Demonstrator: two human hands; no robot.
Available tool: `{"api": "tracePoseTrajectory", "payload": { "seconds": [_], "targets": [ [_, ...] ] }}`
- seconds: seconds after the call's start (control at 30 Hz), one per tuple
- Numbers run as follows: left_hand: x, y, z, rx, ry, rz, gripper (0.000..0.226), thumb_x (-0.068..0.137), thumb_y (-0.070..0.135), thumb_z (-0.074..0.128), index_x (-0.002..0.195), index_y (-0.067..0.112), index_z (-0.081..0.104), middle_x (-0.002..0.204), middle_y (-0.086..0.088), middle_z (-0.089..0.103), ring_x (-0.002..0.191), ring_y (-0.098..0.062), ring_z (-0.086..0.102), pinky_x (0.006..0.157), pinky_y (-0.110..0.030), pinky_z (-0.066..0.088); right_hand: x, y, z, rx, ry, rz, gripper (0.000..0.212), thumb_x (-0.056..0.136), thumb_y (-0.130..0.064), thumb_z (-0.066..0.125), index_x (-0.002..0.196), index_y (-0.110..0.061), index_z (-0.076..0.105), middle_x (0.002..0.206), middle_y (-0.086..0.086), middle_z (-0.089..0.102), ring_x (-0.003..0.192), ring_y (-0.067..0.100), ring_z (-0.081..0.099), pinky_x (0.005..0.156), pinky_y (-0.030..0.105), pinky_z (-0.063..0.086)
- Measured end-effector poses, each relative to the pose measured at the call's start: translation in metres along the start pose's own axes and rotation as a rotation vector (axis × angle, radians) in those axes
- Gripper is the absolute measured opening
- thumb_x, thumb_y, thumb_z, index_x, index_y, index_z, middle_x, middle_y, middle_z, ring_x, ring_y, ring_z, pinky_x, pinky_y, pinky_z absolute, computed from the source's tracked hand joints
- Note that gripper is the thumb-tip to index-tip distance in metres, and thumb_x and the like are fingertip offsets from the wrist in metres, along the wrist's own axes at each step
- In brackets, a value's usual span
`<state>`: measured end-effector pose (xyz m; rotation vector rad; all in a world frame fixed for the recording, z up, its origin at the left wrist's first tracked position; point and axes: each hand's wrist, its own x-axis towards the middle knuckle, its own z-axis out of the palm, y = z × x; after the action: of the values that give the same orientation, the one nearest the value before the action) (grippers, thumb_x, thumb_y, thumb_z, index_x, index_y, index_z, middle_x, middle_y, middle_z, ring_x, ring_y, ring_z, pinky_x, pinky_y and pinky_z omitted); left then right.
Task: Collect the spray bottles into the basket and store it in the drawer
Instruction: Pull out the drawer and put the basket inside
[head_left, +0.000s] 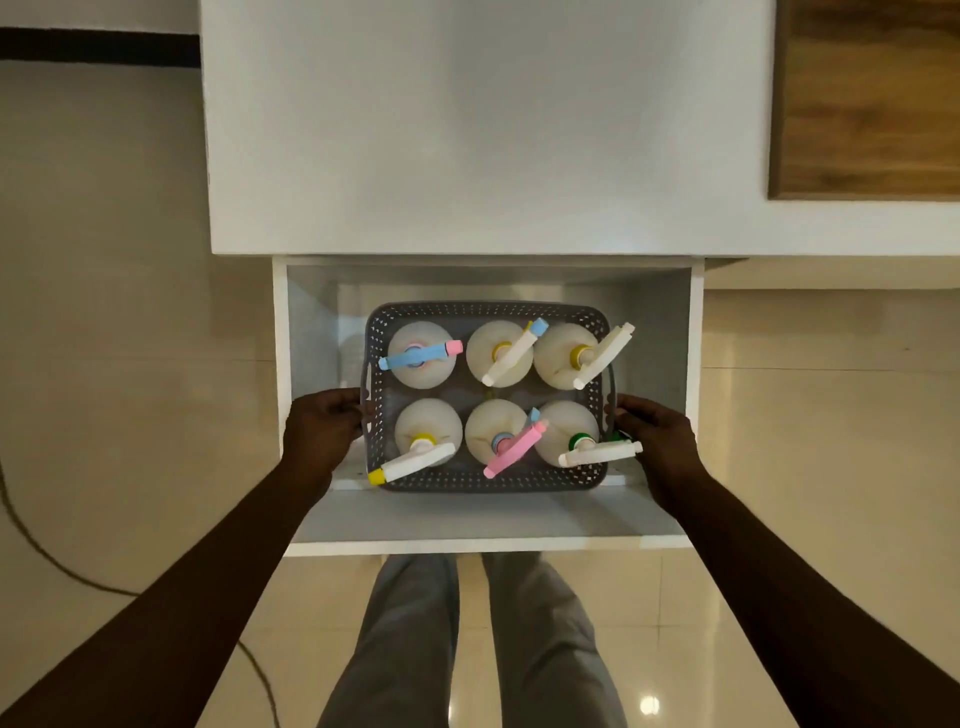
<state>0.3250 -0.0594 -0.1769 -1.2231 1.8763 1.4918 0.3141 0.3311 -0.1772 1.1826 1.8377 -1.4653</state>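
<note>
Head view gives me the grey basket (488, 480) inside the open drawer (670, 332), closer to its front wall than its back. Six spray bottles (423, 376) stand upright in it, in two rows of three. The left hand (322, 426) grips the basket's left end, fingers curled at the handle. The right hand (657, 436) grips the right end likewise. I cannot tell whether the basket touches the drawer floor.

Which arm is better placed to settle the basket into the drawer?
Neither alone: the left grip holds the left end of the grey basket, the right grip its right end, so both should probably lower it together.
</note>
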Motion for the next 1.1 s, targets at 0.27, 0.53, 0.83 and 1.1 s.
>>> {"api": "tracePoseTrajectory", "payload": {
  "seconds": [0.27, 0.53, 0.83, 1.1],
  "targets": [
    [0.039, -0.016, 0.015, 0.061, 0.022, -0.044, 0.026, 0.093, -0.004, 0.069, 0.118, -0.004, 0.076, 0.108, -0.023, 0.076, 0.106, -0.048, 0.071, 0.101, -0.055, 0.058, 0.049, 0.015, 0.021, -0.062, 0.027, 0.037, 0.025, 0.100, 0.001, 0.065, 0.121, -0.006, 0.077, 0.122, 0.017, 0.075, 0.120, 0.041, 0.068, 0.109, 0.052, 0.055],
    [0.058, -0.028, 0.022, 0.074, 0.044, -0.085, 0.029, 0.094, -0.009, 0.065, 0.121, -0.005, 0.073, 0.113, -0.030, 0.074, 0.105, -0.046, 0.071, 0.104, -0.060, 0.054, 0.080, 0.020, 0.036, -0.056, 0.034, 0.057, 0.028, 0.097, 0.005, 0.066, 0.123, 0.001, 0.076, 0.115, 0.019, 0.076, 0.094, 0.029, 0.069, 0.087, 0.040, 0.061],
    [0.083, -0.037, 0.028, 0.112, 0.065, -0.075, 0.026, 0.092, -0.006, 0.068, 0.116, -0.001, 0.077, 0.106, -0.024, 0.077, 0.105, -0.049, 0.072, 0.100, -0.057, 0.058, 0.088, 0.021, 0.042, -0.034, 0.047, 0.077, 0.030, 0.096, 0.007, 0.066, 0.124, 0.001, 0.075, 0.114, 0.019, 0.074, 0.092, 0.027, 0.065, 0.082, 0.034, 0.056],
    [0.092, -0.045, 0.033, 0.144, 0.053, -0.050, 0.025, 0.092, -0.006, 0.065, 0.112, 0.000, 0.078, 0.104, -0.022, 0.077, 0.106, -0.048, 0.071, 0.103, -0.058, 0.055, 0.089, 0.025, 0.049, -0.027, 0.069, 0.100, 0.027, 0.099, 0.005, 0.065, 0.123, -0.001, 0.075, 0.114, 0.016, 0.073, 0.093, 0.025, 0.067, 0.070, 0.024, 0.056]
  ]
}}
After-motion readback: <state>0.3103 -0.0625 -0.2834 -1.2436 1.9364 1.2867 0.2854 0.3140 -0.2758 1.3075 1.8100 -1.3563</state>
